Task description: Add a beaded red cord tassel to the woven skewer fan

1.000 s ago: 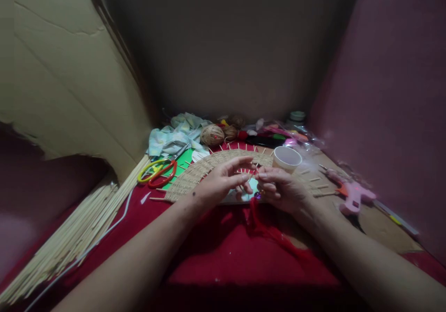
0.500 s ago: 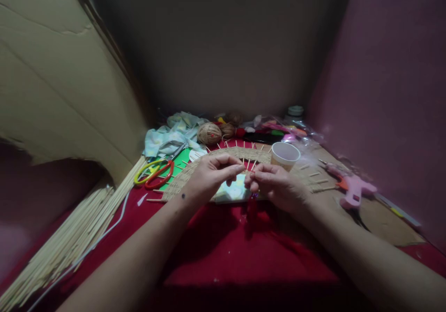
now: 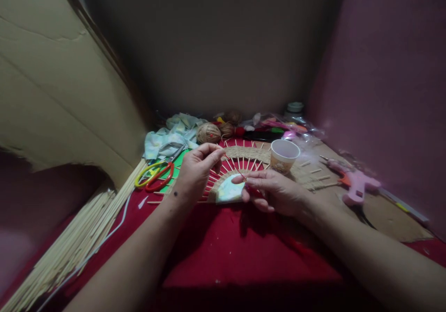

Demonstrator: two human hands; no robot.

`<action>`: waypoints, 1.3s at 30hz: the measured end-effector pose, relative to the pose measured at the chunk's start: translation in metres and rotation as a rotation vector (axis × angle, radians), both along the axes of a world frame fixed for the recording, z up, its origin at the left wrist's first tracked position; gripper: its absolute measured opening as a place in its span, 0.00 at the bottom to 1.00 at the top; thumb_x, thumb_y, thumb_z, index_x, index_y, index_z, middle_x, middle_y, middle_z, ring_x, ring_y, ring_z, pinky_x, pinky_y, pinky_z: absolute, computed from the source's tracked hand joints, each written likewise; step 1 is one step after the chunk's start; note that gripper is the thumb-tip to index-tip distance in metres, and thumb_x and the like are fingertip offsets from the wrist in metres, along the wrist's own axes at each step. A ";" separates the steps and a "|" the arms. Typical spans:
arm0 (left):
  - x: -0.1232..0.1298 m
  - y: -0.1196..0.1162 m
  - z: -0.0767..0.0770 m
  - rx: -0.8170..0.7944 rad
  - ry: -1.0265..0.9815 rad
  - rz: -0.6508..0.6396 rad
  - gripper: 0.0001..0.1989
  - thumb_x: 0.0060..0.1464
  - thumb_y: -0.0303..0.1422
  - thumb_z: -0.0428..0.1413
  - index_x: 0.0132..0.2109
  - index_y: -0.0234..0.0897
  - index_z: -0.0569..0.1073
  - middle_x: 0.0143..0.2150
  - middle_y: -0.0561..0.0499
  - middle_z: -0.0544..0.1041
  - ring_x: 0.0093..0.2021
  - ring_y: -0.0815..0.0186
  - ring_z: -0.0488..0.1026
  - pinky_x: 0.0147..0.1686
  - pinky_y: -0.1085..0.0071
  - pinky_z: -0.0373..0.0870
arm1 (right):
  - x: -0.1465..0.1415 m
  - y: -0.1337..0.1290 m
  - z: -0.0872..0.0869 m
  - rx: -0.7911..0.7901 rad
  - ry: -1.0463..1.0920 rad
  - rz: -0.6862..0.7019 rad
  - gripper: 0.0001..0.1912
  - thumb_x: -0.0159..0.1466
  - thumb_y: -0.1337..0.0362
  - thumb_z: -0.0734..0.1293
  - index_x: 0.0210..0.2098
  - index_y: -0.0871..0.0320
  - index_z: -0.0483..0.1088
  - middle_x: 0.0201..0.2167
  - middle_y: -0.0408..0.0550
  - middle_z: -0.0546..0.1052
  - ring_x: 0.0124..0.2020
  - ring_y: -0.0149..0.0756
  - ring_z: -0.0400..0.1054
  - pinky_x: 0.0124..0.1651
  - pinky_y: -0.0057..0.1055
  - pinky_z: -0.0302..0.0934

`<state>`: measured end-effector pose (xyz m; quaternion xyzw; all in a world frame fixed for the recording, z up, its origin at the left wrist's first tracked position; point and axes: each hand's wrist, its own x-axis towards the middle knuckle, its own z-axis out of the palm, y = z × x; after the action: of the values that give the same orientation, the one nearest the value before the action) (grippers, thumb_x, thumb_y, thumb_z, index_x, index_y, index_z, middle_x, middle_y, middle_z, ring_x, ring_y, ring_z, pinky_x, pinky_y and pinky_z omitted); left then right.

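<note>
A thin red thread [image 3: 234, 164] runs slanting between my two hands. My left hand [image 3: 205, 161] pinches its upper end between thumb and fingertips. Lower and to the right, my right hand [image 3: 270, 186] pinches the thread too, its other fingers loosely curled around a red strand that hangs in its shadow. Beneath both hands lies a half-round woven piece of thin sticks and twine [image 3: 244, 152], its sticks fanning outward. At its middle sits a pale blue and yellow fabric patch [image 3: 230, 189], partly covered by my right fingers.
Scissors [image 3: 155, 175] with yellow and red handles lie left, beside a bundle of thin sticks [image 3: 73, 237]. A paper cup [image 3: 285, 156] stands right, near a pink glue gun [image 3: 355, 182] on cardboard. Twine balls [image 3: 208, 133] and crumpled fabric [image 3: 170, 135] are at the back.
My hands have moved apart, the left up and leftward, drawing the red thread out between them. More of the woven piece and its fabric patch shows now.
</note>
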<state>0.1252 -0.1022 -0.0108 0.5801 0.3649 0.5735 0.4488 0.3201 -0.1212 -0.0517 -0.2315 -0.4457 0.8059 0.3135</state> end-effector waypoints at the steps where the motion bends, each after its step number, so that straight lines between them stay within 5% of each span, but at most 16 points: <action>1: 0.000 0.000 0.001 -0.013 -0.033 0.004 0.04 0.49 0.31 0.60 0.30 0.34 0.74 0.20 0.55 0.69 0.21 0.73 0.64 0.23 0.77 0.60 | 0.000 0.000 0.000 -0.007 0.002 0.011 0.15 0.61 0.63 0.67 0.46 0.63 0.71 0.25 0.46 0.75 0.13 0.19 0.55 0.13 0.18 0.48; 5: -0.002 0.001 0.006 -0.105 -0.207 0.002 0.04 0.48 0.28 0.61 0.30 0.34 0.73 0.20 0.56 0.68 0.18 0.75 0.63 0.18 0.79 0.59 | 0.000 -0.002 0.001 -0.009 0.016 0.027 0.13 0.62 0.64 0.66 0.44 0.65 0.71 0.18 0.41 0.69 0.12 0.19 0.50 0.13 0.18 0.43; 11: -0.011 0.006 0.007 -0.230 -0.364 -0.093 0.04 0.52 0.26 0.58 0.31 0.32 0.70 0.33 0.47 0.78 0.17 0.80 0.63 0.17 0.84 0.61 | 0.001 -0.003 0.004 -0.003 -0.002 0.045 0.12 0.62 0.63 0.66 0.41 0.66 0.72 0.14 0.36 0.62 0.12 0.19 0.47 0.12 0.18 0.41; 16: -0.018 0.013 0.009 -0.284 -0.491 -0.049 0.05 0.54 0.22 0.54 0.31 0.33 0.68 0.24 0.51 0.75 0.19 0.77 0.67 0.19 0.84 0.64 | 0.002 -0.003 0.005 -0.019 -0.027 0.102 0.12 0.60 0.62 0.68 0.38 0.65 0.74 0.12 0.36 0.61 0.11 0.19 0.46 0.12 0.18 0.41; 29: -0.036 0.026 0.016 -0.180 -0.559 0.034 0.08 0.53 0.24 0.55 0.29 0.37 0.64 0.21 0.58 0.67 0.15 0.77 0.61 0.13 0.79 0.57 | 0.013 -0.031 0.026 0.003 -0.223 0.020 0.09 0.59 0.63 0.66 0.33 0.64 0.74 0.14 0.42 0.70 0.10 0.22 0.56 0.10 0.18 0.48; 33: -0.035 0.024 0.017 -0.179 -0.535 0.019 0.08 0.52 0.25 0.56 0.29 0.37 0.64 0.20 0.59 0.67 0.15 0.77 0.61 0.14 0.80 0.57 | 0.029 -0.051 0.023 -0.082 -0.304 -0.013 0.10 0.59 0.61 0.67 0.36 0.61 0.74 0.15 0.43 0.72 0.11 0.23 0.57 0.10 0.19 0.48; 39: -0.023 0.015 0.013 -0.200 -0.380 -0.085 0.08 0.49 0.27 0.59 0.30 0.35 0.65 0.21 0.58 0.70 0.16 0.77 0.63 0.16 0.81 0.59 | 0.059 -0.080 0.014 0.048 -0.472 -0.113 0.12 0.60 0.58 0.66 0.29 0.60 0.75 0.13 0.41 0.68 0.10 0.21 0.52 0.12 0.19 0.41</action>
<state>0.1021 -0.0872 0.0025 0.4290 0.3041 0.6142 0.5884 0.3790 -0.2016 -0.0374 -0.4305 -0.5119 0.6999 0.2506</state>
